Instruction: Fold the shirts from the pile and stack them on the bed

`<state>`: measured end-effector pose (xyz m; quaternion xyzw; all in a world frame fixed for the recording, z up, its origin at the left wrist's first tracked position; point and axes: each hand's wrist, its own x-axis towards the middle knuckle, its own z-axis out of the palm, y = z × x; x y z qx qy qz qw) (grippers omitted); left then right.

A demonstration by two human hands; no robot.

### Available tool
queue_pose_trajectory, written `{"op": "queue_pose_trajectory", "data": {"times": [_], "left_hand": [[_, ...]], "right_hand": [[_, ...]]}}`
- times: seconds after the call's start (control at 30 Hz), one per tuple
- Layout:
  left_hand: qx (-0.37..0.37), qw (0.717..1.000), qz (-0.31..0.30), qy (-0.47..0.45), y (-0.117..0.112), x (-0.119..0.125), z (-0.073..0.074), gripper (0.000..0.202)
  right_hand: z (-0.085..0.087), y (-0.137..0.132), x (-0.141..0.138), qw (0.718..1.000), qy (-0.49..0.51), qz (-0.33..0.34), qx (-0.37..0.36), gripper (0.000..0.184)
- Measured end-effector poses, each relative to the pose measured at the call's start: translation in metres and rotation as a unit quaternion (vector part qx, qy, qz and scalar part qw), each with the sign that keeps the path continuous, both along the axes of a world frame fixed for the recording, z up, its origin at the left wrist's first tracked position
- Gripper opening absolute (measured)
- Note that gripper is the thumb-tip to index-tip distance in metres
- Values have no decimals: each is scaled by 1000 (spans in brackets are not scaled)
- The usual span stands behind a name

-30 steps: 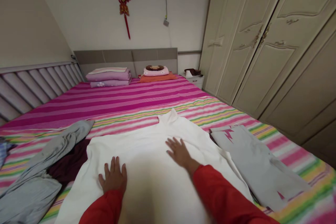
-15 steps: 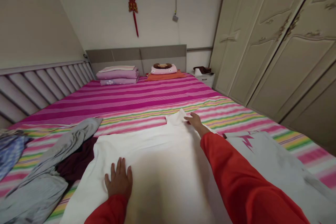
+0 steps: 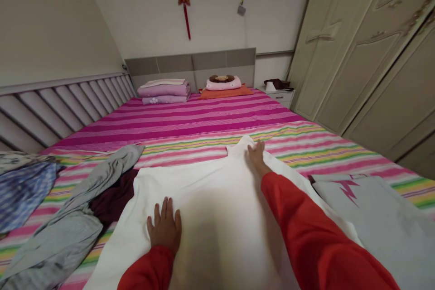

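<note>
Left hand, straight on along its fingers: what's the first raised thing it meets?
Probably the folded lilac bedding; before it, the left hand would pass over the white garment and striped sheet. Depth makes the exact line uncertain.

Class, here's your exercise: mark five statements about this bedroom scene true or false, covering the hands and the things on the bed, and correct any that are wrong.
1. The left hand lies on the white garment with its fingers spread. True.
2. The right hand is down at the garment's lower hem. False: it is at the collar.
3. The garment with the pink zigzag mark lies left of the white one. False: the garment with the pink zigzag mark lies to its right.
4. The folded purple bedding lies near the headboard. True.
5. The person's sleeves are blue. False: they are red sleeves.
</note>
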<state>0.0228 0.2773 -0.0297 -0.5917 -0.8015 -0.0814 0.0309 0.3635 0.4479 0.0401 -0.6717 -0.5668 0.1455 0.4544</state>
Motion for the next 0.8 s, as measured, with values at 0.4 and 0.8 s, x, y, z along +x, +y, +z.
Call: {"op": "queue_pose_trajectory", "data": {"times": [0.4, 0.8], "left_hand": [[5, 1000, -9, -13, 2, -7, -9, 55], [16, 999, -19, -26, 2, -4, -11, 55]], "right_hand": [[-39, -46, -36, 915, -319, 228, -97, 47], [-44, -92, -14, 952, -296, 32, -64, 54]]}}
